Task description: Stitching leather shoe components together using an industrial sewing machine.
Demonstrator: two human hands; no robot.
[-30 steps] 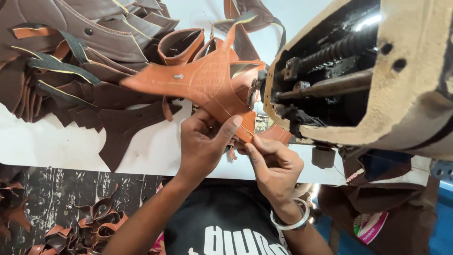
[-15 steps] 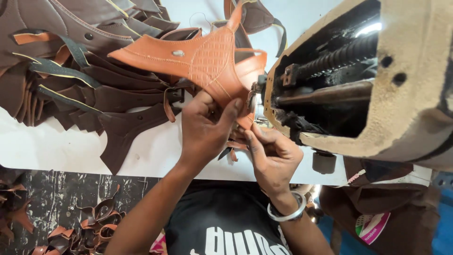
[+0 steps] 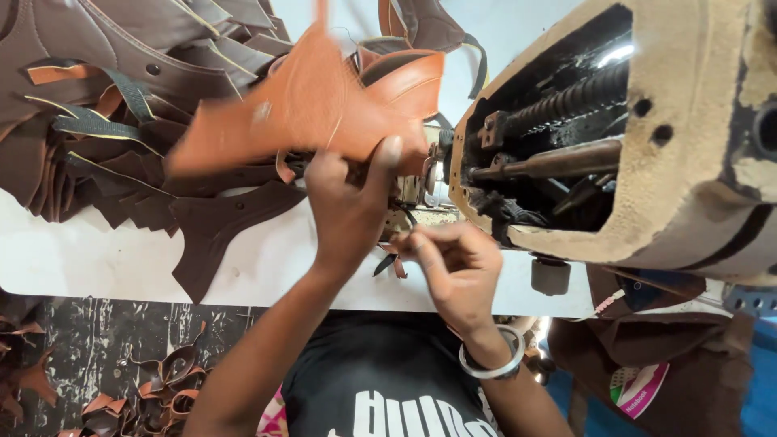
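My left hand (image 3: 348, 202) grips a tan-orange leather piece (image 3: 307, 109) by its lower right edge and holds it up above the white table (image 3: 97, 259); the piece is blurred with motion. My right hand (image 3: 453, 271) hovers lower, just in front of the needle area of the sewing machine (image 3: 615, 146), with fingers curled and pinched together; I cannot make out anything between them. A silver bangle (image 3: 494, 360) circles my right wrist.
A heap of dark brown leather pieces (image 3: 121, 105) with green-edged straps covers the table's left and back. One brown cut piece (image 3: 218, 235) lies flat near the front edge. More leather scraps (image 3: 154, 388) lie on the floor at lower left.
My left hand has lifted the tan leather piece up and to the left, away from the machine. My right hand has let go of it and dropped back toward me.
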